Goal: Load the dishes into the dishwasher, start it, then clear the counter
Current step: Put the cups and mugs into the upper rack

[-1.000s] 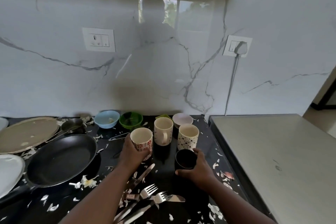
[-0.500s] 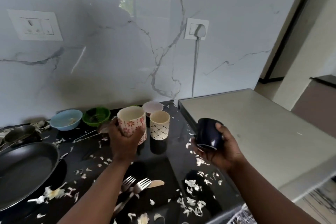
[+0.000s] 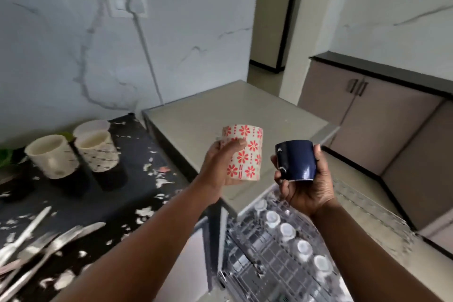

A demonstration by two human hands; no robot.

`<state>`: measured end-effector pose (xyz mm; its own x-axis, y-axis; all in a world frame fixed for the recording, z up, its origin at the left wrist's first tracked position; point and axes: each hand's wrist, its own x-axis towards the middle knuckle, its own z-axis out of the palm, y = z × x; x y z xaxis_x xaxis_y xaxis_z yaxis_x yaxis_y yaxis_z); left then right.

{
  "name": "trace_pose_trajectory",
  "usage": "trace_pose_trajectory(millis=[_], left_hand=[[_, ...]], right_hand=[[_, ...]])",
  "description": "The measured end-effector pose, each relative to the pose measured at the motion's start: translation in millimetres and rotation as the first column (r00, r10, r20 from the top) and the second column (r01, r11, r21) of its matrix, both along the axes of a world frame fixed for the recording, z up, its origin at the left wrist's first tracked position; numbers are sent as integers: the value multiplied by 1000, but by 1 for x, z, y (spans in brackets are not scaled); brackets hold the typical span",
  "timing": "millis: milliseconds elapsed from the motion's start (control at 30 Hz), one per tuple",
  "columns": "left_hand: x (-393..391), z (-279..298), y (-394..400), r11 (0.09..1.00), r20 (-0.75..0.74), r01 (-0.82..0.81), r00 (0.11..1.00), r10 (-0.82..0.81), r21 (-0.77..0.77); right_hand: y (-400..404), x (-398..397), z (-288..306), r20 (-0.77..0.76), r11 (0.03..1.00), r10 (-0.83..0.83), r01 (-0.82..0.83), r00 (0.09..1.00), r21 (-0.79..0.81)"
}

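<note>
My left hand (image 3: 218, 167) grips a cream mug with red flowers (image 3: 247, 152), turned upside down above the beige appliance top. To its right, my right hand (image 3: 304, 184) holds a small dark blue cup (image 3: 296, 159), also tipped mouth-down. Both hang over the near end of the pulled-out dishwasher rack (image 3: 277, 252), a wire basket with a row of white caps. Two cream patterned mugs (image 3: 98, 152) and a pale bowl (image 3: 92, 126) stand on the black counter (image 3: 137, 154) at the left.
Forks and a knife (image 3: 36, 250) lie blurred at the counter's near left among white food scraps. A beige appliance top (image 3: 232, 110) sits beside the counter. A plug and cord (image 3: 133, 2) hang on the marble wall. Cabinets (image 3: 367, 110) stand at the right.
Both hands have lifted their cups off the counter and carried them right, over the open dishwasher rack. The view has swung right and down, and the cups have turned mouth-down.
</note>
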<state>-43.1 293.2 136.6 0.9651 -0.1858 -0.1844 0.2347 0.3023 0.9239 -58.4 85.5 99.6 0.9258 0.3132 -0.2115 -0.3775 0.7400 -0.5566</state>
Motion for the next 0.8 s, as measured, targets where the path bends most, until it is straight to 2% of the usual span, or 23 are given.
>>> trace_pose_trajectory(millis=[100, 300, 500, 600, 633, 700, 733, 800], left_hand=[[-16, -17, -77, 986, -176, 162, 970, -167, -41], [-42, -79, -170, 973, -413, 212, 881, -230, -89], [-45, -136, -169, 969, -560, 225, 818, -129, 105], [-28, -159, -153, 940, -579, 231, 814, -44, 253], [-19, -166, -148, 907, -581, 256, 814, -17, 333], [2, -183, -140, 785, -558, 317, 829, 43, 533], [12, -190, -138, 693, -538, 355, 841, 56, 628], [28, -197, -139, 398, -472, 430, 881, 8, 810]], right_hand=[[-66, -26, -20, -97, 995, -95, 95, 991, -6], [-164, -66, -69, -278, 979, -196, 171, 940, -112], [-186, -80, -121, -446, 959, -281, 238, 850, -151], [-175, -78, -149, -514, 955, -277, 174, 812, -240], [-171, -77, -157, -528, 951, -270, 139, 805, -275], [-165, -75, -170, -555, 937, -254, 58, 792, -346], [-160, -73, -174, -567, 931, -228, 6, 792, -366], [-149, -65, -189, -571, 870, -200, -124, 797, -478]])
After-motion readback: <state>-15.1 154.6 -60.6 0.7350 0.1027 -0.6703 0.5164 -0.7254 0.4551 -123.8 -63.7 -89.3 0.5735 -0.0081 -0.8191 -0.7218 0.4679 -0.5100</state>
